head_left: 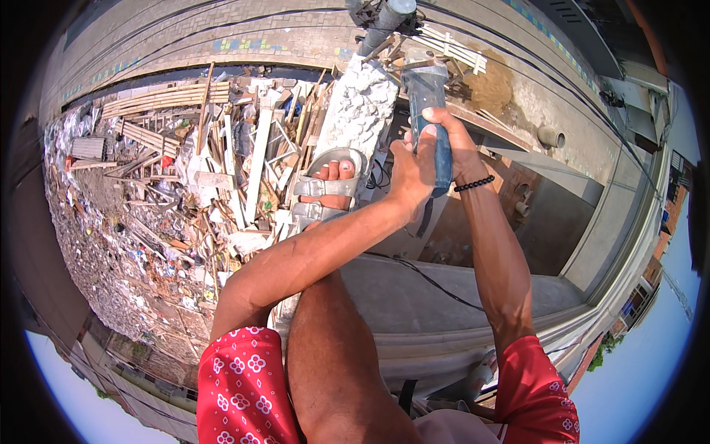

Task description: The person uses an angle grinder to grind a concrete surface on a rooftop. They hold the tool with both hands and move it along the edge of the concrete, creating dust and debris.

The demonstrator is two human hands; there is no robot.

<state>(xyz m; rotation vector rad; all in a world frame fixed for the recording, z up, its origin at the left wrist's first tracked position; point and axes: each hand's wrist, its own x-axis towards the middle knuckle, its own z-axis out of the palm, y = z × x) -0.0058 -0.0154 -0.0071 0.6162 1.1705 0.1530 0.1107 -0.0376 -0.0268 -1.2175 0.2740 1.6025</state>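
Both my hands are on a long blue-grey tool [423, 87], possibly a power tool, held out beside a white, chipped wall top [355, 103]. My left hand [410, 174] is closed on its side, and my right hand [455, 140], with a black bead bracelet on the wrist, grips it with the thumb over the body. Just left of the tool, my foot in a grey buckled sandal [328, 185] rests on the wall top. A dark strap or cord hangs below the tool; its working end is hard to make out.
Far below on the left lies timber and rubbish debris [163, 192]. A round pole [384, 29] with wires crosses the top beside a paved street [259, 37]. On the right are a lower recess with pipe pieces [522, 200], a concrete ledge [436, 285] with a black cable, and a drop.
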